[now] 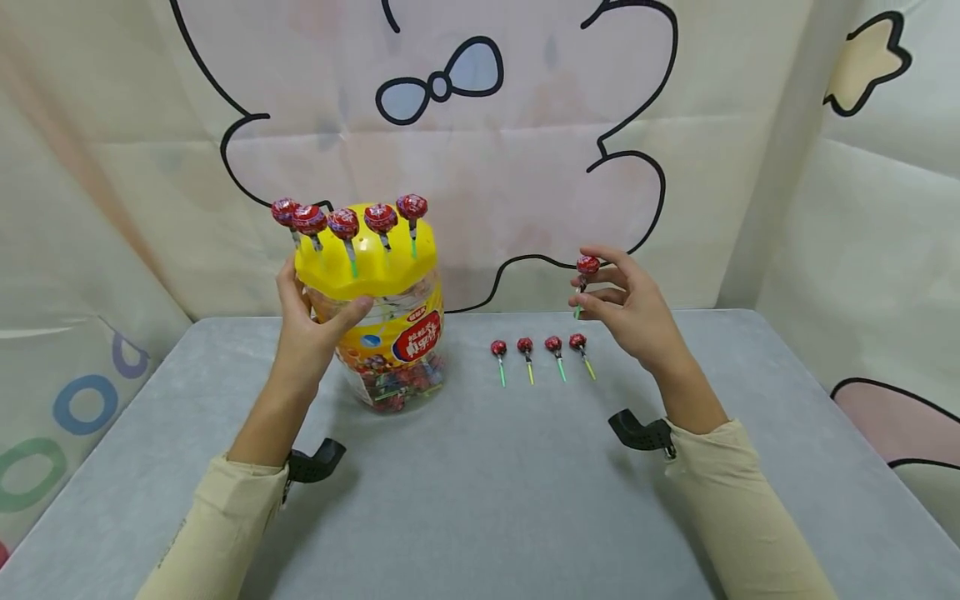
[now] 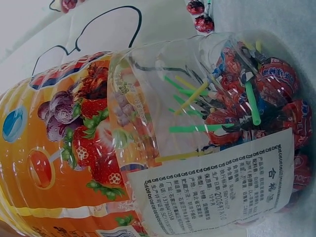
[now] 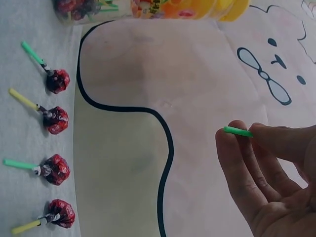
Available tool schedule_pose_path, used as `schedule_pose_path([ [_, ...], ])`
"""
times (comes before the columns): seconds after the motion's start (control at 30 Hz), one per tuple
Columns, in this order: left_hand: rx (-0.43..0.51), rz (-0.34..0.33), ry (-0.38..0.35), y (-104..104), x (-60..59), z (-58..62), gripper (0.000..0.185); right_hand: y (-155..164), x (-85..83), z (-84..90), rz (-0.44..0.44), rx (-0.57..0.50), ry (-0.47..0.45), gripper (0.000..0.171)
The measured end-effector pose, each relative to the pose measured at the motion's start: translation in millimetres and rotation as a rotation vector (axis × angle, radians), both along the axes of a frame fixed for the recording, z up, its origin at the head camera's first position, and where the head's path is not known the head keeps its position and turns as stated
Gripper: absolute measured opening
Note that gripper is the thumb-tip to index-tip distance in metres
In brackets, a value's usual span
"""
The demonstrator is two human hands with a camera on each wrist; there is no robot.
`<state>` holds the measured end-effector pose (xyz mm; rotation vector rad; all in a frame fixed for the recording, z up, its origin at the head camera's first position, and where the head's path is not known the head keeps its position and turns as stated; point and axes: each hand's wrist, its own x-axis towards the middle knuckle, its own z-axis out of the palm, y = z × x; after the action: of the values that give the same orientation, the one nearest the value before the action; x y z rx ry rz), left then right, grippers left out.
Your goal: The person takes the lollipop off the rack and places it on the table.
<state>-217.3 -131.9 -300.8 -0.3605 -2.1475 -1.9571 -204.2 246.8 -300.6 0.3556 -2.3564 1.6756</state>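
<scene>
My left hand (image 1: 306,346) holds a clear plastic candy jar (image 1: 416,329) by its upper side, thumb near the rim of its yellow lid (image 1: 330,271). Several red-wrapped lollipops (image 1: 344,223) stand upright in the lid, sticks down. Inside the jar, more lollipops (image 2: 232,98) lie piled at the bottom. Raised over the table on the right, my right hand (image 1: 633,312) pinches a lollipop (image 1: 588,264) by its green stick (image 3: 238,131), head up. In the right wrist view that lollipop's head is hidden behind the fingers.
Between the jar and my right hand, several lollipops (image 1: 553,344) lie in a row on the grey table (image 1: 480,500), heads toward the back edge. A printed curtain (image 1: 525,192) hangs behind the table. Each wrist wears a black camera mount (image 1: 641,431).
</scene>
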Motion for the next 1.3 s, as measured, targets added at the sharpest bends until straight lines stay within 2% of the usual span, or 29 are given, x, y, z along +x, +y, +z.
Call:
schedule_pose_path([
  [0.1,-0.006,-0.016,-0.009,0.7,0.6,-1.8,0.088,4.2,1.5,-1.7,-0.020,0.000,-0.029,0.061],
  [0.27,-0.020,0.000,-0.017,-0.4,0.8,-1.2,0.089,8.1,0.3,-0.9,-0.017,0.015,-0.038,0.062],
  [0.43,-0.017,-0.001,0.001,0.5,-2.2,1.0,0.090,18.5,-3.6,0.6,-0.031,0.103,-0.051,0.062],
  [0.6,-0.018,0.009,0.007,-0.9,-3.0,2.4,0.091,30.7,-7.1,-0.4,0.001,0.182,-0.093,0.062],
  [0.9,-0.018,0.007,-0.013,-1.8,-0.9,-0.4,0.091,46.3,-7.6,-12.7,-0.009,0.156,-0.145,0.063],
  [1.17,-0.014,0.005,-0.020,-1.3,-0.2,0.1,0.090,57.4,-11.0,-22.8,-0.018,0.188,-0.212,0.066],
  [1.3,-0.003,0.004,-0.014,-0.9,-1.1,1.1,0.089,61.4,-16.3,-25.5,-0.034,0.197,-0.217,0.064],
])
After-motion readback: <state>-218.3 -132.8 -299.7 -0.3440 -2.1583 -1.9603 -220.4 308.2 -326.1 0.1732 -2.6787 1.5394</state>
